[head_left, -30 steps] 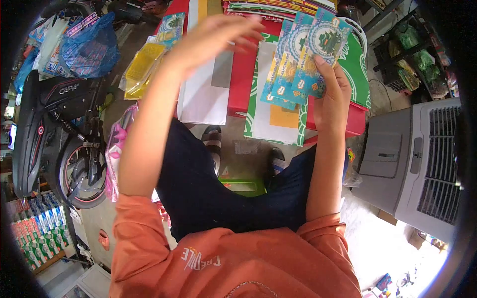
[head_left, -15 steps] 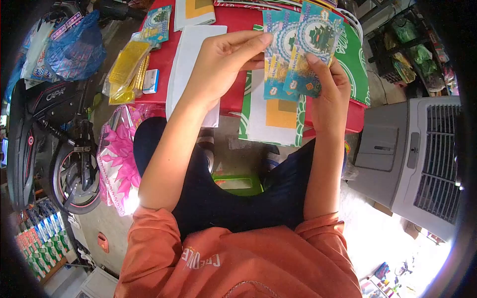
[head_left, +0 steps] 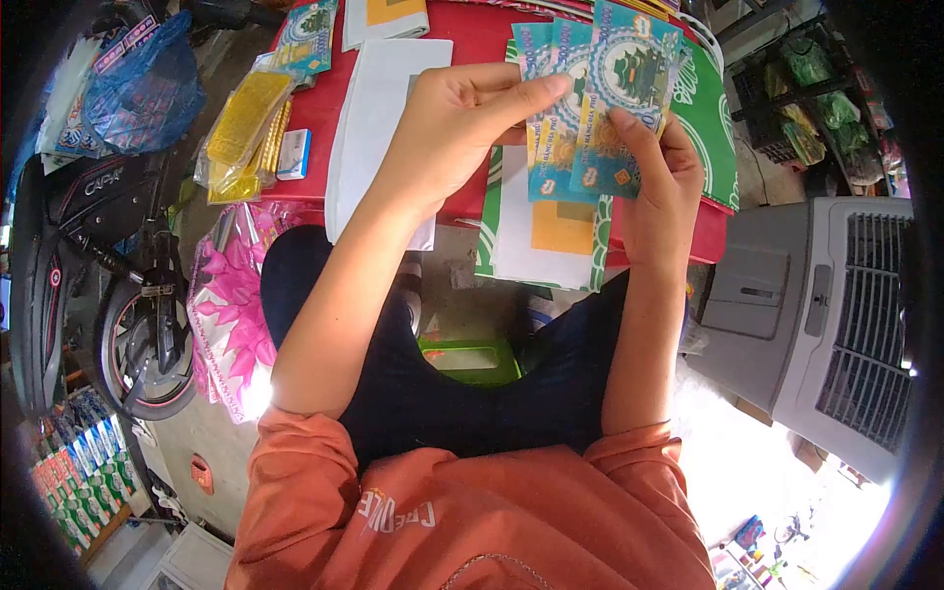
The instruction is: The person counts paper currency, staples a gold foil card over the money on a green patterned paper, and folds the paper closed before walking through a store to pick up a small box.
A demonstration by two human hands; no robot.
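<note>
Left hand (head_left: 462, 116) was brought inward, since one second earlier, to blue notes (head_left: 634, 64) fanned at one o'clock in view. Nine-o'clock edge was pinched, thumb in front; four-o'clock corner was clamped firmly by right hand (head_left: 669, 177), thumb likewise on top.

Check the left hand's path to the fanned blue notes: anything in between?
Nothing visible. The left hand is already there, its thumb lying over the left part of the fanned blue notes. The right hand holds their lower right side, clear of that thumb.
</note>
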